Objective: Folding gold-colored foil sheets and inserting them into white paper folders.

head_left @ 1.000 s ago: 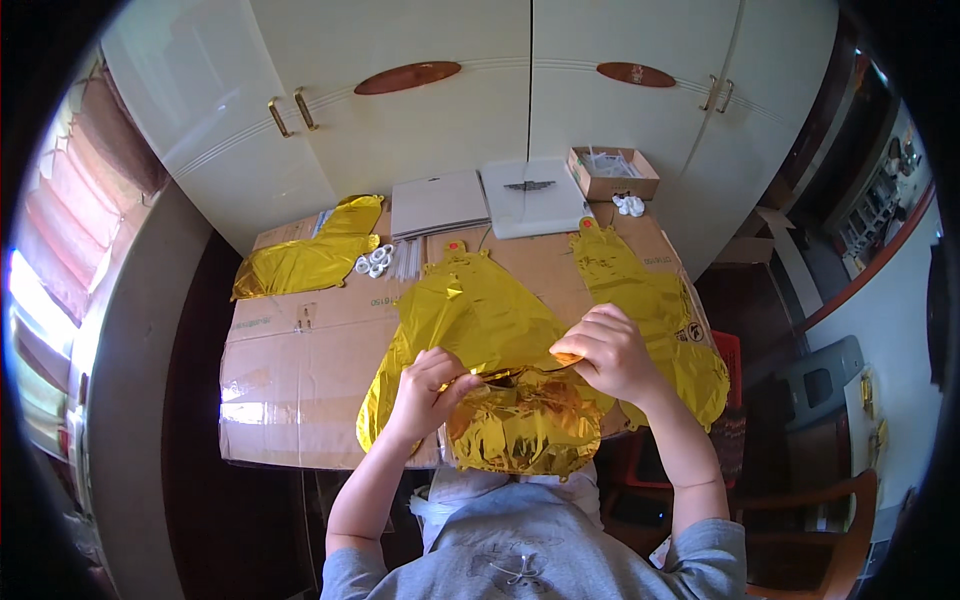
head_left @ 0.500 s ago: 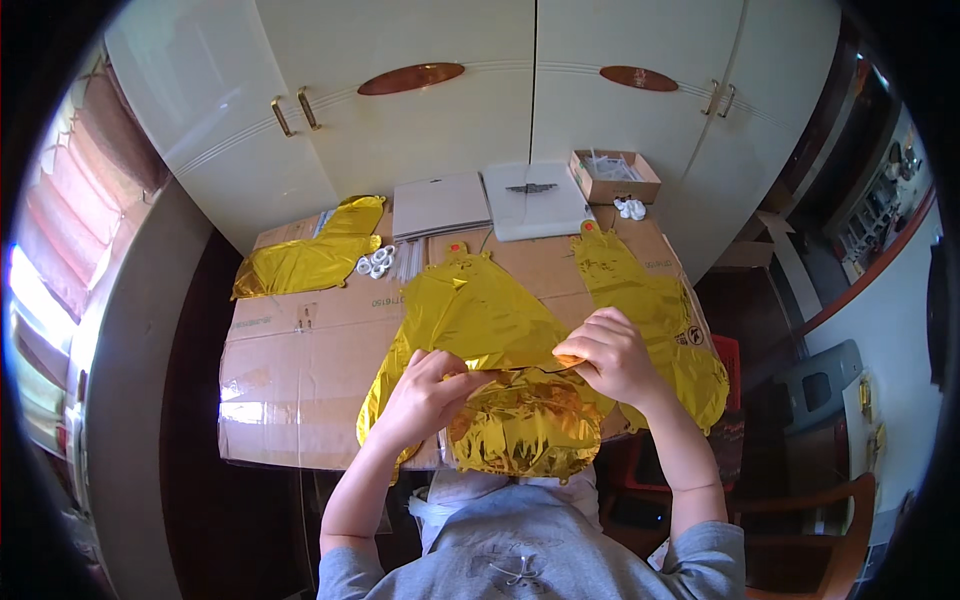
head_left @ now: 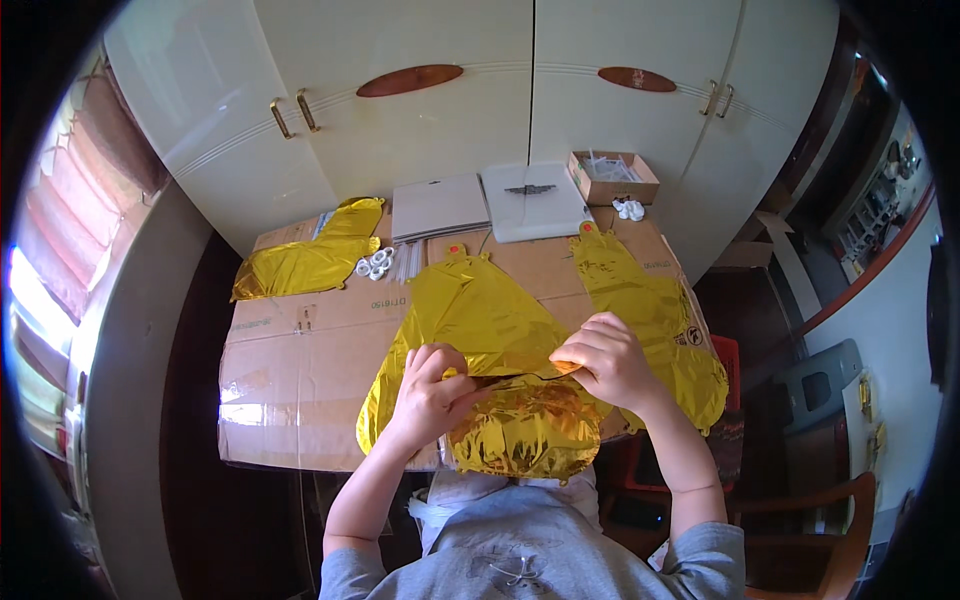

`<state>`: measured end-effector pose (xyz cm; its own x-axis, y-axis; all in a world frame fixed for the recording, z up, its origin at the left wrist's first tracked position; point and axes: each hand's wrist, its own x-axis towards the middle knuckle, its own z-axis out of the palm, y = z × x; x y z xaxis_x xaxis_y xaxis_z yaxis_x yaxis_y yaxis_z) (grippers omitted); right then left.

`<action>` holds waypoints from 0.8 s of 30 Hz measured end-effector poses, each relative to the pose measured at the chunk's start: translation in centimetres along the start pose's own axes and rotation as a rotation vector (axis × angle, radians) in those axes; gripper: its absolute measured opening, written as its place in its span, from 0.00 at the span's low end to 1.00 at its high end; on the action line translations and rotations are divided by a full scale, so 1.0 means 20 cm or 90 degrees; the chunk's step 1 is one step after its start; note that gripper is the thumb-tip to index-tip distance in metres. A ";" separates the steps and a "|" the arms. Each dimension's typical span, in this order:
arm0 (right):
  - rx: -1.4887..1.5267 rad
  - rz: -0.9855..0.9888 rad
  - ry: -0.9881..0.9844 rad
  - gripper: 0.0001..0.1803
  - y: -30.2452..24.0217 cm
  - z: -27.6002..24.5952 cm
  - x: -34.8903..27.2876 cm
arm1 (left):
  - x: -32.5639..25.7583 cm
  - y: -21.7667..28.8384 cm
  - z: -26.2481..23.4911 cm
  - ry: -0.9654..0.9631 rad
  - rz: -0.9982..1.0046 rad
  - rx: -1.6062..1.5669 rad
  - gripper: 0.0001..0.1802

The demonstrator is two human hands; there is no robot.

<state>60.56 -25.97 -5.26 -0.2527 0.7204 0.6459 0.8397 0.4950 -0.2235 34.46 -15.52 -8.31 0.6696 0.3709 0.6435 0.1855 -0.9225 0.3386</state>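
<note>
A flat gold foil balloon (head_left: pixel 480 305) lies across the near middle of the cardboard, its lower part folded or hanging over the front edge. My left hand (head_left: pixel 432 395) pinches the foil at the left of the fold, fingers curled closed. At the right of the same fold, my right hand (head_left: pixel 602 362) is closed on the foil, with an orange-looking bit showing at its fingertips. Between the hands a dark gap or crease runs across the foil. A second gold foil balloon (head_left: pixel 650 320) lies flat to the right, close to my right hand.
More gold foil (head_left: pixel 310 262) lies at the far left beside several white rings (head_left: pixel 375 263) and clear tubes (head_left: pixel 408 262). Grey boards (head_left: pixel 440 207), a white translucent case (head_left: pixel 540 215), an open box (head_left: pixel 615 180) and a white bundle (head_left: pixel 629 209) line the back, before a cabinet (head_left: pixel 430 130).
My left hand has lifted slightly and turned, with its fingers more curled. The foil between my hands now bends more, and the dark crease has shifted. My right hand has barely moved.
</note>
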 end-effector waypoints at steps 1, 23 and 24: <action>-0.006 -0.004 -0.005 0.13 0.00 0.00 0.00 | 0.00 0.00 0.00 0.004 -0.003 -0.005 0.11; -0.080 -0.024 -0.014 0.09 -0.07 0.01 -0.03 | -0.01 -0.02 -0.01 -0.020 -0.096 -0.090 0.17; -0.118 -0.041 0.000 0.07 -0.09 0.02 -0.05 | -0.01 -0.03 -0.03 -0.040 -0.106 -0.072 0.17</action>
<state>59.07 -27.40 -5.70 -0.3080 0.6901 0.6549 0.8961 0.4417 -0.0440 33.78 -15.08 -8.28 0.6810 0.5062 0.5292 0.2175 -0.8298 0.5139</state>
